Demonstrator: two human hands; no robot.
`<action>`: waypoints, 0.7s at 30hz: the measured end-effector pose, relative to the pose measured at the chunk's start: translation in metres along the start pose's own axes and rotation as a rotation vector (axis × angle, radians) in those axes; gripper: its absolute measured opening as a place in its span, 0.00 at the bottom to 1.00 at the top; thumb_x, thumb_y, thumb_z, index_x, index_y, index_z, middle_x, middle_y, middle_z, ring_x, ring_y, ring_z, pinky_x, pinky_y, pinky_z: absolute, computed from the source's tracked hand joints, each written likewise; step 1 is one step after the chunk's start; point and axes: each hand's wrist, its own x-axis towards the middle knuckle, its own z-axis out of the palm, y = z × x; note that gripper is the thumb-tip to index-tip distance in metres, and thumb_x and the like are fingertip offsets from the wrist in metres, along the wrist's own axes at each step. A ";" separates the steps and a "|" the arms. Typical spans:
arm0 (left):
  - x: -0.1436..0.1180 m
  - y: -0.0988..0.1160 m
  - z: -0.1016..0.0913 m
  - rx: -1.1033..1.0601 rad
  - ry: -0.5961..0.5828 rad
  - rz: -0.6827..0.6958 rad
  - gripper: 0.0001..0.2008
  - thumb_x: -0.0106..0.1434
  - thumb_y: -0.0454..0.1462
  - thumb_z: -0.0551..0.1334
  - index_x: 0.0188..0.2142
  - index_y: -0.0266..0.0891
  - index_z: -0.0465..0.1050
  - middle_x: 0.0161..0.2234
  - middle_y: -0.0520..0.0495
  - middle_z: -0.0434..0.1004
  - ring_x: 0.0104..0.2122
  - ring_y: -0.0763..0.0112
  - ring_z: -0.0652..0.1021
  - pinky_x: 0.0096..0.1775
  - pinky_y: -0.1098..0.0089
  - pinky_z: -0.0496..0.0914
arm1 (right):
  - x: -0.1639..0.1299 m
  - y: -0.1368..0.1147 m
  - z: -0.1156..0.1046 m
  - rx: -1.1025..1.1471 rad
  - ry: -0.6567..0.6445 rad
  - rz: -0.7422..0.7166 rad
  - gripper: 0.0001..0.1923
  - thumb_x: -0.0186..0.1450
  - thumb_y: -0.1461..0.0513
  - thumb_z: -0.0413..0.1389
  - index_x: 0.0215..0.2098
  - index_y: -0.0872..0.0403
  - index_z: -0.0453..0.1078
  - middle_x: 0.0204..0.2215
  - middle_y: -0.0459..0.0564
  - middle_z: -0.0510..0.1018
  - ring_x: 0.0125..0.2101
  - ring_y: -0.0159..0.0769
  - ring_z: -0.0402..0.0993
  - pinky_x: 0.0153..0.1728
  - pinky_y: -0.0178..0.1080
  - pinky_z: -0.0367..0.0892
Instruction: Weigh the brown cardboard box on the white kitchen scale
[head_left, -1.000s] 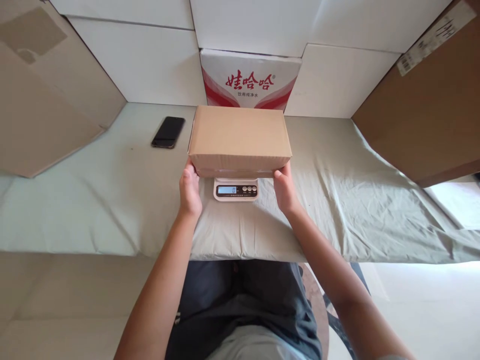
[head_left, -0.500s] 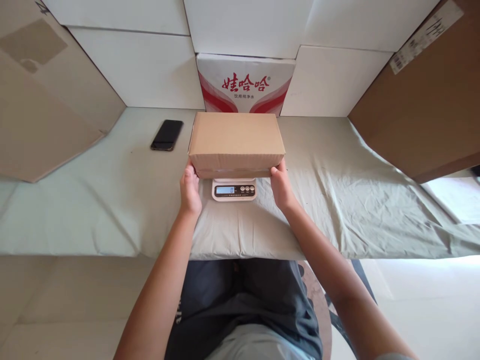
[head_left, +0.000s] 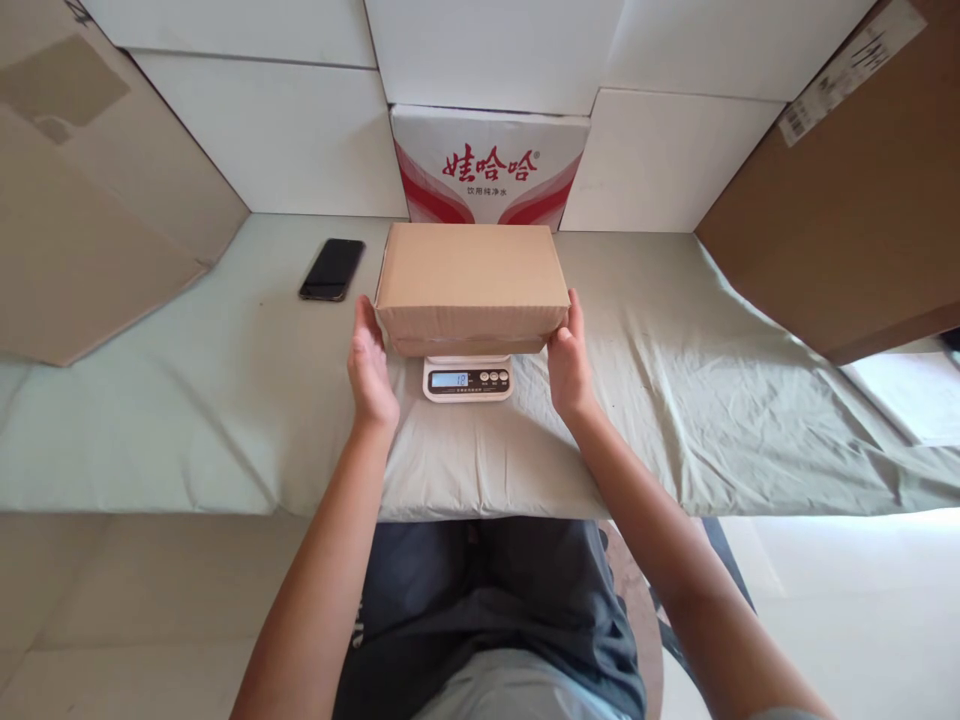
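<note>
Centrally on the desk (head_left: 225,420), toward its back edge, a box (head_left: 471,285) sits on a scale (head_left: 467,378). Left hand (head_left: 370,365) and right hand (head_left: 568,362) flank its near corners, open, palms inward, gripping nothing; whether they touch is unclear. A phone (head_left: 332,269) lies left.

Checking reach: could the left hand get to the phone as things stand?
Probably yes: the left hand is open beside the box, and only bare cloth lies between it and the phone.
</note>
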 end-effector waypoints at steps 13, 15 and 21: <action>0.018 -0.025 -0.023 -0.011 0.131 -0.047 0.45 0.71 0.72 0.54 0.74 0.49 0.72 0.85 0.46 0.56 0.85 0.53 0.55 0.83 0.55 0.49 | 0.013 0.004 -0.012 0.100 0.250 0.028 0.46 0.63 0.32 0.58 0.73 0.38 0.64 0.83 0.47 0.63 0.86 0.50 0.49 0.88 0.61 0.44; 0.020 -0.027 -0.022 -0.015 0.143 -0.052 0.45 0.70 0.72 0.55 0.73 0.48 0.73 0.84 0.45 0.57 0.85 0.53 0.56 0.83 0.55 0.50 | 0.017 0.011 -0.013 0.104 0.263 0.041 0.46 0.62 0.32 0.59 0.72 0.39 0.65 0.82 0.49 0.64 0.86 0.51 0.51 0.88 0.61 0.45; 0.021 -0.027 -0.012 -0.025 0.131 -0.038 0.50 0.67 0.73 0.58 0.74 0.43 0.72 0.82 0.37 0.61 0.83 0.48 0.60 0.82 0.52 0.54 | 0.024 0.020 -0.014 0.125 0.288 0.076 0.41 0.61 0.33 0.60 0.66 0.40 0.68 0.78 0.49 0.71 0.83 0.50 0.59 0.88 0.62 0.45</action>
